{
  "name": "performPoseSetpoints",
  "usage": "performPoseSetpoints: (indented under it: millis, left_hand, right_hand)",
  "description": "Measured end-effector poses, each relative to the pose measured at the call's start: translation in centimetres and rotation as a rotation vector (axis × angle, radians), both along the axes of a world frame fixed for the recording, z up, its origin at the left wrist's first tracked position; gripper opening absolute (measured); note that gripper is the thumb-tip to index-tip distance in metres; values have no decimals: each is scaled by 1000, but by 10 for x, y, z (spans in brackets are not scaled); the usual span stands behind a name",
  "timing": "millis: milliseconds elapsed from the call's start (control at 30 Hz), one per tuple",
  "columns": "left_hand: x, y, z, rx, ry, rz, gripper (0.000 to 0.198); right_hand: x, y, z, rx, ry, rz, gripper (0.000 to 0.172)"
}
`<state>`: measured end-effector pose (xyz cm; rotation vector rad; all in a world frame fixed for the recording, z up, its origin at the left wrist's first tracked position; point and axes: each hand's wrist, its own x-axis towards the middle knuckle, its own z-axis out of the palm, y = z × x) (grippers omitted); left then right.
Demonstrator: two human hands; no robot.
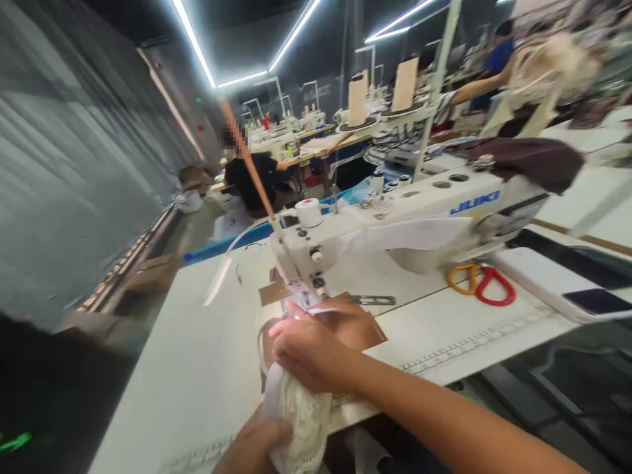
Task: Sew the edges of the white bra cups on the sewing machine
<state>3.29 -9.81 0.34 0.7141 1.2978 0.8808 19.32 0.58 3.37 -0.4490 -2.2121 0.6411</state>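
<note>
A white sewing machine (296, 257) stands on the table, its needle area just beyond my hands. My right hand (313, 349) is closed, with fingertips close in front of the presser foot, on the upper end of a white lace-trimmed fabric (302, 421). Lower down, my left hand (259, 440) grips the left side of the same fabric, thumb on top; its fingers are partly hidden. The fabric hangs over the table's front edge. Brown pieces (372, 329) lie beside and under my right hand.
Red-handled scissors (496, 286) with a yellow loop and a metal tool (375, 300) lie right of the needle. A white box-like device (567, 283) sits farther right. Thread cones (356, 102) stand behind the machine. A person in black (251, 181) sits beyond; dark cloth (528, 158) covers the machine's end.
</note>
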Motion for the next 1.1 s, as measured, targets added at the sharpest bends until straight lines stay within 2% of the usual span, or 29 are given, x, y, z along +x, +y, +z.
performPoseSetpoints:
  millis: [33, 133, 200, 267, 400, 500, 600, 700, 800, 867, 967, 1033, 1067, 1100]
  left_hand:
    - [-4, 2, -1, -26, -23, 5, 36]
    - [-11, 12, -1, -57, -222, -92, 42]
    - [-15, 18, 2, -34, -291, -125, 44]
    - [-21, 22, 8, -1, -302, -163, 42]
    - [-31, 24, 24, 111, -127, -318, 38]
    - [-30, 20, 38, 205, 129, -440, 46]
    - [-28, 10, 49, 279, 408, -468, 46]
    - [-40, -4, 51, 220, 465, -553, 39]
    - [-69, -17, 49, 120, 431, -607, 32]
    - [-91, -25, 53, 88, 425, -555, 34]
    - [-119, -26, 72, 81, 465, -434, 39]
    - [-133, -15, 90, 142, 542, -290, 39]
    - [-138, -5, 98, 191, 593, -257, 38]
    - [-142, 7, 105, 221, 652, -280, 38]
  right_hand:
    - [1, 3, 3, -42, -7, 48, 11]
    - [2, 12, 10, -139, -22, 194, 13]
    - [0, 15, 11, -197, -87, 220, 13]
    - [-2, 15, 9, -253, -147, 189, 14]
    - [-3, 13, 0, -401, -117, 50, 18]
    - [-2, 11, -6, -540, -46, -31, 21]
    - [1, 12, -9, -658, 5, -71, 24]
    - [5, 17, -14, -702, 9, -151, 26]
    - [9, 23, -19, -710, -15, -210, 26]
    - [11, 25, -23, -716, -27, -203, 26]
    - [9, 24, -27, -725, -34, -189, 27]
    - [7, 21, -29, -742, -18, -185, 27]
    - [5, 19, -30, -749, -6, -182, 28]
    - [3, 17, -31, -753, 11, -188, 28]
